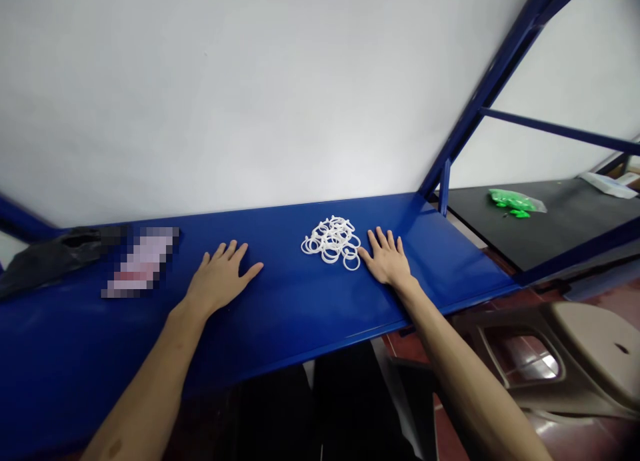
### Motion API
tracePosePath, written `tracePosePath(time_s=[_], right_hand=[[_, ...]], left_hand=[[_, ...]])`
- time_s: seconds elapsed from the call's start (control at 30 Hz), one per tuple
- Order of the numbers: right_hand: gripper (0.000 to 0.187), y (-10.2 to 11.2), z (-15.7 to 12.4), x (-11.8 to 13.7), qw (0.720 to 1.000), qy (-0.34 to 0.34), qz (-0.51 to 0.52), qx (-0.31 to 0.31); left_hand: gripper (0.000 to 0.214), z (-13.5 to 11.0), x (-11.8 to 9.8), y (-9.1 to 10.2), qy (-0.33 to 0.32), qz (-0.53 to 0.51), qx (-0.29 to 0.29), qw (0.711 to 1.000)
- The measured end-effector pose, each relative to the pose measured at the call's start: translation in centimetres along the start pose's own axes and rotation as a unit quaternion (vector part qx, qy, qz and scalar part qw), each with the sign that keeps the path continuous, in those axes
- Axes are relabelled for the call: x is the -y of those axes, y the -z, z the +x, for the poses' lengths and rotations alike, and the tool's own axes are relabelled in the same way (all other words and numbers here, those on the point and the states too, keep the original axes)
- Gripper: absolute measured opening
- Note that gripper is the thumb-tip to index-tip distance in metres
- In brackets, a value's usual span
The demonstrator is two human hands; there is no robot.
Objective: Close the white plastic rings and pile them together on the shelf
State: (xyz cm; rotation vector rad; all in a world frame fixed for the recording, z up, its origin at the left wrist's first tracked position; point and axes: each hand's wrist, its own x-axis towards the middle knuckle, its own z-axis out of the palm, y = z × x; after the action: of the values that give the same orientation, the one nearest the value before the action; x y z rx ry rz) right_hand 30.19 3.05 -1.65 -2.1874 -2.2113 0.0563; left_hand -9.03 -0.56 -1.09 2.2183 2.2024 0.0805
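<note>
My left hand point(221, 274) lies palm down on the blue tabletop point(290, 308), its fingers spread and nothing under them that I can see. On the right, my right hand point(387, 258) rests flat in the same way, fingers apart. A loose heap of white plastic rings point(333, 238), several of them with a small knob, lies between the two hands. The heap is much closer to my right hand, whose thumb tip is right beside its edge. I cannot tell whether the thumb touches a ring.
Left of my left hand lie a blurred-out flat item point(143, 261) and a black plastic bag point(55, 254). A blue metal frame point(480, 94) rises at the right. Beyond it, a black table point(555, 224) bears a clear bag with green pieces point(513, 201). A beige plastic stool point(595, 341) stands below.
</note>
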Motion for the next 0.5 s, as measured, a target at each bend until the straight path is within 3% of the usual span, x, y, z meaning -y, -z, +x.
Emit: tracePosePath(time_s=[0.27,0.5], right_hand=[[0.081,0.2,0.0,-0.1,1.000,-0.004,0.005,-0.002],[0.076,0.5,0.1,0.1,1.000,-0.015,0.012,0.008]], left_hand=[[0.084,-0.2,-0.1,0.8,-0.003,-0.001,0.012,1.000],[0.072,-0.2,0.5,1.7,-0.015,-0.014,-0.014,1.000]])
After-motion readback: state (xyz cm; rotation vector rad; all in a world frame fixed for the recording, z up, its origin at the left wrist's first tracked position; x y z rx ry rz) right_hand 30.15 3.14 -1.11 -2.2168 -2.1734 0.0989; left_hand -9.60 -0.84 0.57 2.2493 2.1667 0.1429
